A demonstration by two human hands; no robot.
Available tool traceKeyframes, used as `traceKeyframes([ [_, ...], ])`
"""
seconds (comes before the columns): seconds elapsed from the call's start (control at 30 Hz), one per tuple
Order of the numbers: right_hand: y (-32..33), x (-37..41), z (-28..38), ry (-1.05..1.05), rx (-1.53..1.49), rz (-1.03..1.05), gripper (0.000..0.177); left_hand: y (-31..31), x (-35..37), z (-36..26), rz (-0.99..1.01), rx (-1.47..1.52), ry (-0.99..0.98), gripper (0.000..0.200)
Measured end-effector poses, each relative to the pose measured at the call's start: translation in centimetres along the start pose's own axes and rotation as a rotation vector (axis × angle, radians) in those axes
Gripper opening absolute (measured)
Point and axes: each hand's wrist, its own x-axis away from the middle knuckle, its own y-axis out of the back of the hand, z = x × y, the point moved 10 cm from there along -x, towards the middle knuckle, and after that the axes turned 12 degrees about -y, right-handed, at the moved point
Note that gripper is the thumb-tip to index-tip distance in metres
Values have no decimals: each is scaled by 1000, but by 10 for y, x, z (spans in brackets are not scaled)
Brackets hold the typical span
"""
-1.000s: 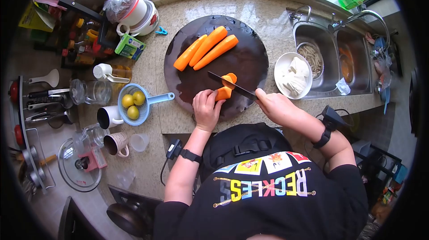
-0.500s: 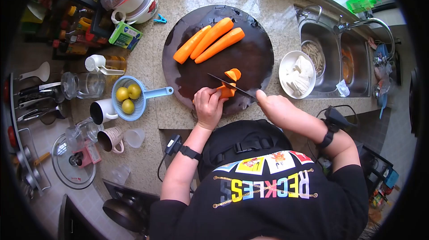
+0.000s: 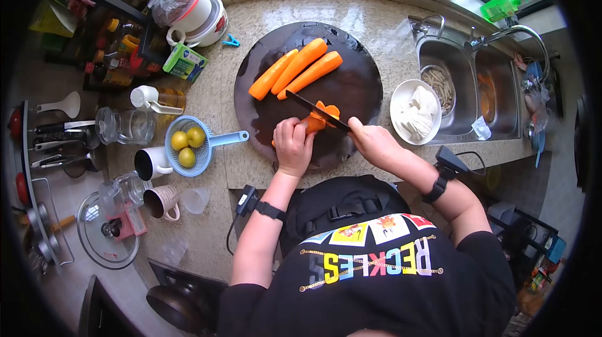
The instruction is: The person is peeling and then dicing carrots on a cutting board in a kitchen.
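On the dark round cutting board [image 3: 263, 130], my left hand [image 3: 293, 147] has its fingers closed on a carrot [image 3: 311, 126], mostly covered by the hand. My right hand [image 3: 373, 141] grips the handle of a knife [image 3: 305, 104], whose blade lies across the cut end of that carrot. Carrot slices [image 3: 329, 110] rest against the blade on the side away from me. Three whole peeled carrots [image 3: 300, 67] lie side by side at the far part of the board.
To the right stand a white bowl of white pieces [image 3: 416, 111] and a double sink [image 3: 461, 127]. At the left are a blue strainer [image 3: 217, 139] with yellow-green fruit, mugs [image 3: 150, 163], a glass jar [image 3: 135, 126] and a green box [image 3: 185, 62].
The knife has shifted slightly away from me and to the left over the carrot, its tip now nearer the whole carrots. The camera view has tilted a little.
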Motion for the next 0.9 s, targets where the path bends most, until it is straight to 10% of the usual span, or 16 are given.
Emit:
traceKeyframes([
  [0.63,6,21,8,-57,-57,288,15,6,23,-6,-11,83,4,34],
  [0.9,-34,-11,16,-60,6,101,20,5,23,-9,-5,52,-7,35],
])
